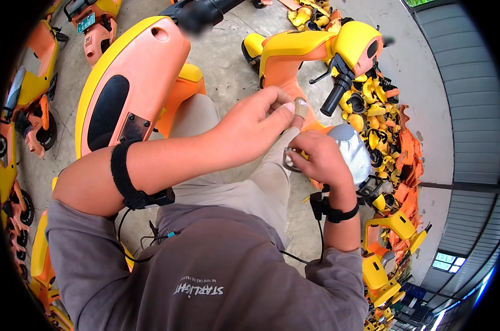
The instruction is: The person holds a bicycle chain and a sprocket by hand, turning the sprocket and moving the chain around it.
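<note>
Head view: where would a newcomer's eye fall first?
Probably on the large orange-and-yellow scooter looming at upper left, with a dark oval on its face. Next comes the long heap of yellow and orange parts along the right side. Near the centre, the left hand and right hand are close together, the right one's grip on a small metallic piece.

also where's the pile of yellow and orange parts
In the head view, the pile runs down the right side, between the person's right hand and the gray corrugated wall.
</note>
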Demonstrator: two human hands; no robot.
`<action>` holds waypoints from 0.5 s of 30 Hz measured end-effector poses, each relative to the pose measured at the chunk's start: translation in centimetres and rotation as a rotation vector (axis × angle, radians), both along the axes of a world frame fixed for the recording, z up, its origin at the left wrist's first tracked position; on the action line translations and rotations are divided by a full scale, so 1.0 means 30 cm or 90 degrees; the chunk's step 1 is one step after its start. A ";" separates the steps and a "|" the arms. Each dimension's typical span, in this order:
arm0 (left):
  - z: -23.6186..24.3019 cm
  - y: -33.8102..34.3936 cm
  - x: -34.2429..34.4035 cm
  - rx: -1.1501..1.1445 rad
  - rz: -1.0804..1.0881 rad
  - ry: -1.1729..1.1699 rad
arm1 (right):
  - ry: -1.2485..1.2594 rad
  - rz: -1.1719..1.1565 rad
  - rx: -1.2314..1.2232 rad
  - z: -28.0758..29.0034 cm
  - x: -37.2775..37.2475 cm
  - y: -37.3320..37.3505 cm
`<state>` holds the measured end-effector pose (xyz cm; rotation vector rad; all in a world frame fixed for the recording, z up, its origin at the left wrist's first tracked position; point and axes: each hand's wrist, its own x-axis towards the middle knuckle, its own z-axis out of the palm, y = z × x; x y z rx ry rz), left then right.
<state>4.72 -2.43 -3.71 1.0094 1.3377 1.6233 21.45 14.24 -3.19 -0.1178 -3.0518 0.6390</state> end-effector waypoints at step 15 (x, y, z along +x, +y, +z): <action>0.001 -0.015 0.001 0.039 0.062 0.275 | 0.135 -0.016 -0.118 -0.037 -0.043 -0.054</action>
